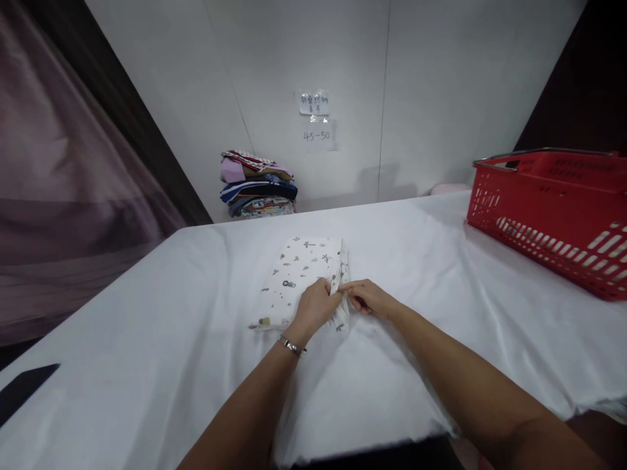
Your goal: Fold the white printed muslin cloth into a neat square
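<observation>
White tablecloth [161, 313] spreads under printed fabric [300, 264] before a pale wall [441, 98].

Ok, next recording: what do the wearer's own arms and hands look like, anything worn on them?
Both the left hand and the right hand are bare, without gloves. No sleeve shows on either forearm. The left wrist carries a shiny, silver-toned band; whether it is a bracelet or a watch is too small to tell. The right wrist has nothing on it.
</observation>
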`<act>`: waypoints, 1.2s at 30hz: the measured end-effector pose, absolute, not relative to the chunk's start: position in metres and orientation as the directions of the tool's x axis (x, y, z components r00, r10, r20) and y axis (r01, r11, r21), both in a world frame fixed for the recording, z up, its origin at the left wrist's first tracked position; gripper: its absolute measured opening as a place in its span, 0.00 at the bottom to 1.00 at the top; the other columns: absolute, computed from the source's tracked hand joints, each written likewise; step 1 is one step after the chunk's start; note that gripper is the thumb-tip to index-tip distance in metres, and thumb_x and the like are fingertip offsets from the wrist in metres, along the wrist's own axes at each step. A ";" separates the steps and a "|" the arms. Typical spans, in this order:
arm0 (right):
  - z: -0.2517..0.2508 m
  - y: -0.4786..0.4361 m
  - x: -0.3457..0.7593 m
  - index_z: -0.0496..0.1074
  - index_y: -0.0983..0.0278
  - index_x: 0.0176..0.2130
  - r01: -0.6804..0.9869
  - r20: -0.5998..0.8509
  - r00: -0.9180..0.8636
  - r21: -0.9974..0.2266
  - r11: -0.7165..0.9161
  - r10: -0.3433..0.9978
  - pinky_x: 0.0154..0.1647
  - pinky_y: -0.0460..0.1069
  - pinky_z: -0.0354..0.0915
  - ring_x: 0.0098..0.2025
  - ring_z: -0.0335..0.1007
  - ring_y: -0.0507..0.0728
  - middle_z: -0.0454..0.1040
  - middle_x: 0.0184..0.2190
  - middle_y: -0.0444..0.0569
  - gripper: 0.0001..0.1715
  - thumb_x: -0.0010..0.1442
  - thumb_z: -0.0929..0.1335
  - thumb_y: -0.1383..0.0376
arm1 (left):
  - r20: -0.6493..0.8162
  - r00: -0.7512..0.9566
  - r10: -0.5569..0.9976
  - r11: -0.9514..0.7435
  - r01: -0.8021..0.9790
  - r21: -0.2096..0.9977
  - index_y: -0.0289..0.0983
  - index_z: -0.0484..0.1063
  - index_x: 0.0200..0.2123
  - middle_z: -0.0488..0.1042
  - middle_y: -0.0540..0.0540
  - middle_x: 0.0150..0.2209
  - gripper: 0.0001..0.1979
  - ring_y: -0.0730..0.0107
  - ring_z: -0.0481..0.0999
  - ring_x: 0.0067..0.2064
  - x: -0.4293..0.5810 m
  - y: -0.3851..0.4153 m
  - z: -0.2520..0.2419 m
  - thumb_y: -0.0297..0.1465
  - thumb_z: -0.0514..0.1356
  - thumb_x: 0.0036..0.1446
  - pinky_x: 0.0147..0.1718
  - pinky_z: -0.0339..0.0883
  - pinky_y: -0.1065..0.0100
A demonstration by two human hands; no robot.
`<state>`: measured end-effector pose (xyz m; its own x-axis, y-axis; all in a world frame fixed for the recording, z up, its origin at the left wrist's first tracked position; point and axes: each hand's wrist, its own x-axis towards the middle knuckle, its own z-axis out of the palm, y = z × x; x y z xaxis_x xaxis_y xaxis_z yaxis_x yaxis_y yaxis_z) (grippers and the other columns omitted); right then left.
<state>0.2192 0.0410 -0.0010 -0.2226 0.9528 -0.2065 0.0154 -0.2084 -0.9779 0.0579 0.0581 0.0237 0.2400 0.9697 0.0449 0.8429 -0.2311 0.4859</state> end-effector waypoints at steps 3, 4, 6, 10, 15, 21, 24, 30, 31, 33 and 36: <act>-0.004 0.046 0.220 0.71 0.65 0.32 0.029 -0.133 -0.059 -0.991 -0.132 0.989 0.12 0.42 0.44 0.11 0.52 0.46 0.62 0.11 0.37 0.11 0.49 0.62 0.65 | 0.054 0.211 0.976 -0.208 0.825 0.525 0.39 0.61 0.26 0.69 0.52 0.25 0.06 0.71 0.66 0.26 0.057 0.058 0.021 0.32 0.57 0.48 0.24 0.52 0.71; -0.005 0.047 0.220 0.69 0.65 0.29 0.043 -0.112 -0.012 -0.993 -0.112 0.994 0.12 0.42 0.45 0.11 0.52 0.45 0.62 0.11 0.37 0.08 0.49 0.63 0.64 | 0.054 0.200 0.978 -0.197 0.819 0.539 0.39 0.61 0.26 0.69 0.52 0.25 0.05 0.71 0.66 0.26 0.057 0.058 0.020 0.31 0.57 0.48 0.24 0.52 0.71; -0.008 0.048 0.219 0.65 0.64 0.24 0.080 -0.080 0.039 -0.993 -0.083 0.996 0.12 0.42 0.46 0.11 0.51 0.45 0.61 0.11 0.37 0.08 0.49 0.65 0.61 | 0.053 0.181 0.982 -0.179 0.803 0.569 0.39 0.61 0.27 0.69 0.52 0.25 0.05 0.72 0.67 0.26 0.056 0.058 0.019 0.32 0.57 0.49 0.24 0.53 0.71; -0.012 0.044 0.212 0.63 0.63 0.23 0.163 -0.073 0.024 -0.984 -0.076 0.997 0.13 0.43 0.47 0.12 0.50 0.45 0.59 0.11 0.36 0.10 0.48 0.66 0.60 | 0.047 0.164 0.985 -0.158 0.770 0.618 0.39 0.62 0.29 0.69 0.52 0.25 0.06 0.72 0.67 0.25 0.055 0.060 0.015 0.33 0.57 0.49 0.24 0.53 0.71; -0.015 0.043 0.205 0.64 0.64 0.22 0.275 -0.074 0.046 -0.958 -0.084 0.996 0.15 0.43 0.47 0.15 0.51 0.46 0.59 0.12 0.36 0.13 0.47 0.68 0.58 | 0.059 0.162 0.985 -0.163 0.762 0.626 0.39 0.62 0.30 0.69 0.53 0.25 0.08 0.72 0.67 0.26 0.054 0.060 0.012 0.35 0.58 0.48 0.24 0.53 0.71; -0.020 0.046 0.205 0.66 0.64 0.21 0.333 -0.068 0.046 -0.940 -0.080 0.997 0.18 0.43 0.50 0.17 0.53 0.46 0.61 0.13 0.38 0.08 0.45 0.68 0.63 | 0.056 0.175 0.983 -0.171 0.769 0.616 0.39 0.62 0.30 0.69 0.52 0.26 0.05 0.72 0.67 0.27 0.055 0.059 0.013 0.31 0.56 0.48 0.24 0.53 0.71; -0.018 0.046 0.204 0.67 0.65 0.22 0.282 -0.106 0.069 -0.952 -0.122 0.992 0.18 0.43 0.50 0.16 0.52 0.46 0.62 0.13 0.38 0.08 0.45 0.69 0.63 | 0.067 0.172 0.983 -0.175 0.762 0.623 0.40 0.62 0.29 0.69 0.53 0.25 0.06 0.72 0.67 0.26 0.056 0.058 0.013 0.32 0.57 0.47 0.24 0.52 0.71; -0.011 0.042 0.202 0.68 0.65 0.23 0.229 -0.166 0.031 -0.959 -0.169 0.986 0.16 0.43 0.49 0.14 0.52 0.46 0.61 0.11 0.37 0.04 0.45 0.68 0.67 | 0.091 0.177 0.980 -0.195 0.762 0.617 0.40 0.61 0.29 0.67 0.54 0.23 0.05 0.73 0.65 0.25 0.056 0.058 0.012 0.31 0.56 0.47 0.24 0.52 0.72; -0.010 0.042 0.201 0.68 0.65 0.22 0.212 -0.183 0.012 -0.960 -0.181 0.983 0.15 0.43 0.48 0.14 0.51 0.46 0.60 0.11 0.37 0.04 0.45 0.68 0.67 | 0.092 0.178 0.980 -0.196 0.762 0.616 0.40 0.61 0.28 0.67 0.54 0.23 0.05 0.73 0.65 0.25 0.056 0.059 0.011 0.31 0.56 0.47 0.24 0.52 0.72; -0.008 0.040 0.201 0.67 0.65 0.21 0.180 -0.202 0.002 -0.963 -0.199 0.979 0.14 0.43 0.47 0.13 0.50 0.45 0.60 0.10 0.37 0.05 0.46 0.67 0.67 | 0.091 0.176 0.980 -0.194 0.761 0.619 0.40 0.61 0.29 0.67 0.54 0.23 0.05 0.73 0.65 0.25 0.056 0.059 0.010 0.31 0.56 0.47 0.24 0.52 0.72; -0.006 0.039 0.201 0.67 0.65 0.22 0.151 -0.197 0.030 -0.968 -0.199 0.980 0.14 0.43 0.46 0.12 0.49 0.45 0.59 0.10 0.36 0.06 0.46 0.68 0.66 | 0.092 0.179 0.980 -0.196 0.755 0.626 0.40 0.61 0.29 0.67 0.54 0.24 0.05 0.73 0.65 0.25 0.055 0.059 0.010 0.31 0.57 0.47 0.24 0.52 0.72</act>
